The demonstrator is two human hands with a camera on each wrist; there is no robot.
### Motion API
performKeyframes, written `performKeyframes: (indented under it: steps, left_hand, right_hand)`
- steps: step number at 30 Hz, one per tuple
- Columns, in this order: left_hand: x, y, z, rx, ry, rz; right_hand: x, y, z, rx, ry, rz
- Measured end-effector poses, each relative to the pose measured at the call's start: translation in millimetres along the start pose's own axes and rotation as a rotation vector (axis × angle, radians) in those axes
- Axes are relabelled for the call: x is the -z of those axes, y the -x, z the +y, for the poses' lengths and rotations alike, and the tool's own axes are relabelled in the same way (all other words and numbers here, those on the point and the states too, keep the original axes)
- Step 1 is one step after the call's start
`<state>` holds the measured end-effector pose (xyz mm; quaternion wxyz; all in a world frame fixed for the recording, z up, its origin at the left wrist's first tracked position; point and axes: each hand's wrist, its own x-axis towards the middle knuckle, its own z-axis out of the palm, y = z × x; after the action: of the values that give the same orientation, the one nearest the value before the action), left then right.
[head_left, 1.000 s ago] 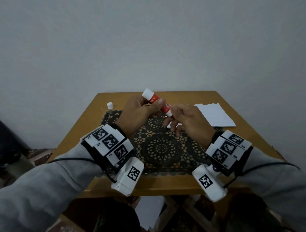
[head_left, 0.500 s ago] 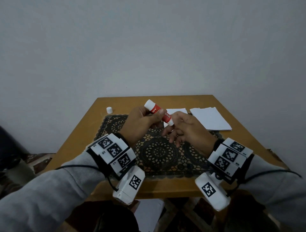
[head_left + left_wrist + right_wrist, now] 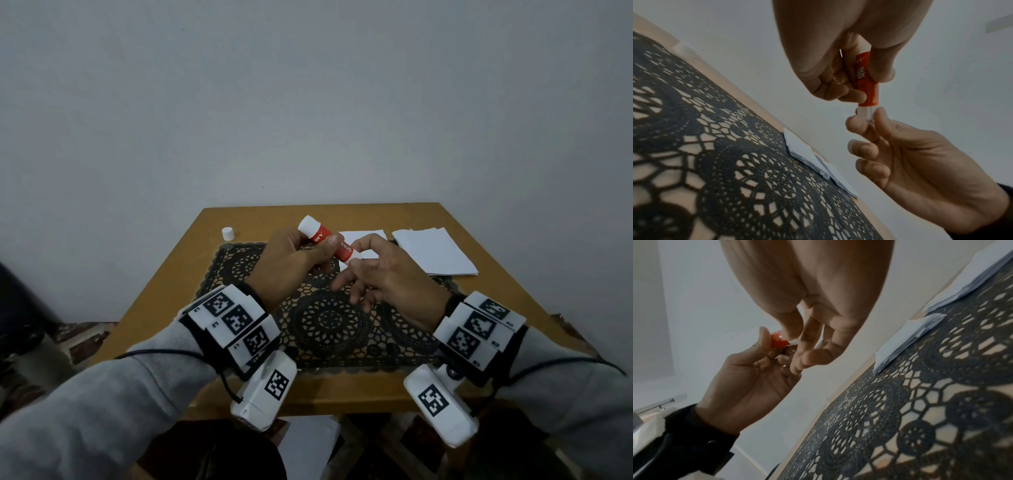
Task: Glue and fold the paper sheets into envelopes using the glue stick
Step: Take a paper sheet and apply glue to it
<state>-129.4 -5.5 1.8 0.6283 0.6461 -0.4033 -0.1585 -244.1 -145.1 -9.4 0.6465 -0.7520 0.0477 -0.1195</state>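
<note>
Head view: glue stick [image 3: 327,240] held in the air over the dark lace mat [image 3: 329,322], tilted, white end up and to the left, other white end down toward the right. Left hand [image 3: 291,263] wrapped round the red barrel, thumb pressed on the label. Right hand [image 3: 387,274] pinching only the lower white end between thumb and forefinger, remaining fingers loosely spread. So: left grip clamped on the barrel, right grip clamped on the tip end of the same stick. Cannot tell whether that lower end is a cap or the twist base.

Paper sheets [image 3: 435,251] stacked at the far right of the desk [image 3: 164,308], a smaller white sheet [image 3: 363,240] lying partly behind the hands. Small white cap-like piece [image 3: 228,233] standing alone near the far left corner.

Likely risks: slender pinch slipping off the smooth white end during a twist or pull; stick jerking free and dropping onto the openwork mat; exposed glue smearing fingers and then the clean sheets.

No containers in sight, so nothing to report inside any.
</note>
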Motion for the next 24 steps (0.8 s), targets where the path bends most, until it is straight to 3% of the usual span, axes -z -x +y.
performKeyframes:
  steps: [4, 11, 16, 24]
  left_hand:
    - [-1.4, 1.8, -0.8, -0.019, -0.014, -0.005]
    - [0.0, 3.6, 0.8, -0.012, -0.006, 0.009]
    - [-4.2, 3.7, -0.2, -0.012, 0.001, 0.018]
    - [-3.2, 3.9, -1.5, 0.003, 0.01, 0.033]
  right_hand:
    - [-2.7, 0.5, -0.9, -0.073, -0.049, 0.022]
    - [-1.6, 1.7, -1.0, -0.03, -0.035, 0.01]
    - [-2.7, 1.4, -0.3, -0.109, -0.102, 0.026]
    - [1.0, 2.6, -2.1, -0.049, -0.082, 0.02]
